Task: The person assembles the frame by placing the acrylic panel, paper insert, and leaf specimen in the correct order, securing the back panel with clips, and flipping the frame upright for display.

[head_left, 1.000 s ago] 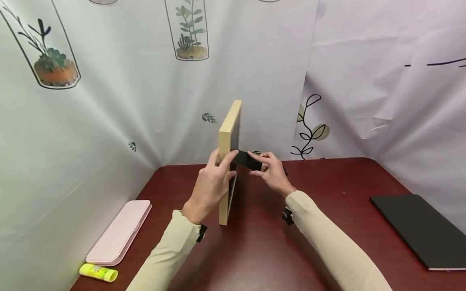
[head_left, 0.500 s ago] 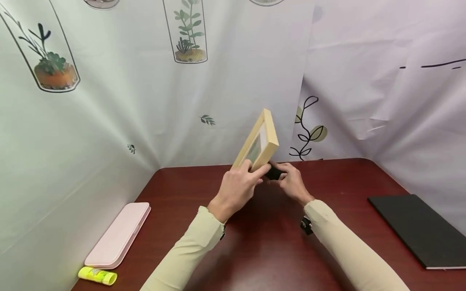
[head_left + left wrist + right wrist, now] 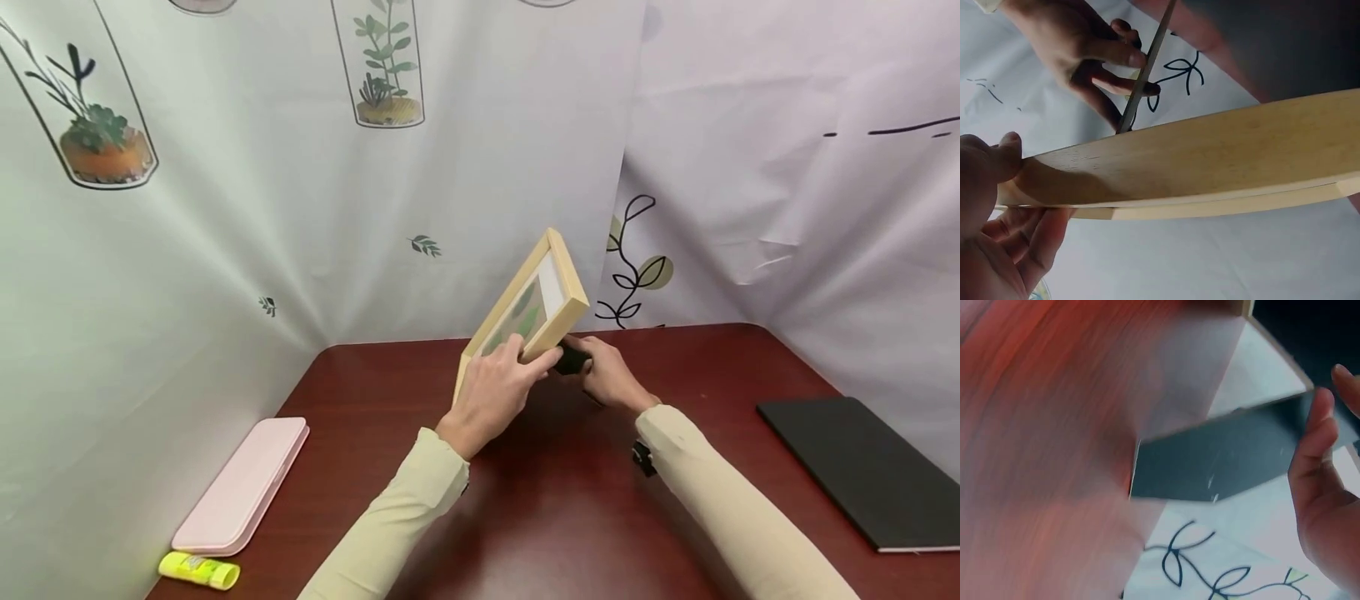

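Note:
A picture frame (image 3: 566,321) of light wood is tilted above the table, its glazed front with a green leaf picture turned partly up. My left hand (image 3: 491,387) grips its near edge. In the left wrist view the thumb and fingers lie on either side of the wooden edge (image 3: 1210,153). Behind the frame, my right hand (image 3: 611,375) holds the dark flat support leg (image 3: 1210,456). That leg stands out from the frame's back, seen edge-on in the left wrist view. Most of the frame's back is hidden in the head view.
A pink case (image 3: 243,487) and a yellow glue stick (image 3: 198,570) lie at the left of the dark red table (image 3: 555,517). On the right lies a black flat folder or board (image 3: 870,471). Patterned cloth (image 3: 510,150) hangs behind and along the sides.
The frame has gone from upright and edge-on to tilted, with its front now showing. Both hands have moved right with it, still holding the frame and its leg.

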`<move>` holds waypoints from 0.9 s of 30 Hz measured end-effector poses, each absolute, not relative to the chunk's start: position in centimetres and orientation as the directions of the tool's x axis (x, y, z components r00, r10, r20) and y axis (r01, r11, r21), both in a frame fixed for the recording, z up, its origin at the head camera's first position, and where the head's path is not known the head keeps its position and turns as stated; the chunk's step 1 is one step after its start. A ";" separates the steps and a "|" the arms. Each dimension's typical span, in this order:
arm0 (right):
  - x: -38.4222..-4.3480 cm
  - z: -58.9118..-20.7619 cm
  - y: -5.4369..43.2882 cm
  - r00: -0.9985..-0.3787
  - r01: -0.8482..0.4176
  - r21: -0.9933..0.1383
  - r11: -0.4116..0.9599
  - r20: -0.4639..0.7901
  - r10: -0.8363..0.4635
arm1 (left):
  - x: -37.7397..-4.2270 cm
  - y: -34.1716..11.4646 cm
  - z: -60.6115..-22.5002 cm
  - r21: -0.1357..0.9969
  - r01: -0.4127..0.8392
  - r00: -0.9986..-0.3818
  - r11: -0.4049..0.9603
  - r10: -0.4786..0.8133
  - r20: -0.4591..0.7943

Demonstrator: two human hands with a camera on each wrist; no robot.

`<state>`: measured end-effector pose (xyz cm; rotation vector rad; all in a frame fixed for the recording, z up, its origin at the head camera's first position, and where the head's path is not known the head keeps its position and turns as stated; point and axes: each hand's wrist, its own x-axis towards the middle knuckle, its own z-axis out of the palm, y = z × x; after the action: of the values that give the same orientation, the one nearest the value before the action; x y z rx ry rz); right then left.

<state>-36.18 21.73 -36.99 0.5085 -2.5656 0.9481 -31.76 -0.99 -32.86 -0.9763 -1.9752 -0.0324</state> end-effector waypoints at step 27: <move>-28.2 -28.8 15.6 -0.454 -0.579 -0.387 0.718 0.884 0.110 | -32.1 -6.8 -36.9 0.028 0.854 -0.391 0.520 0.604 0.694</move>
<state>-28.24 15.63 -28.82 0.3631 -1.8865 0.8321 -32.14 -6.81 -36.91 -1.1809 -2.1313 -0.5120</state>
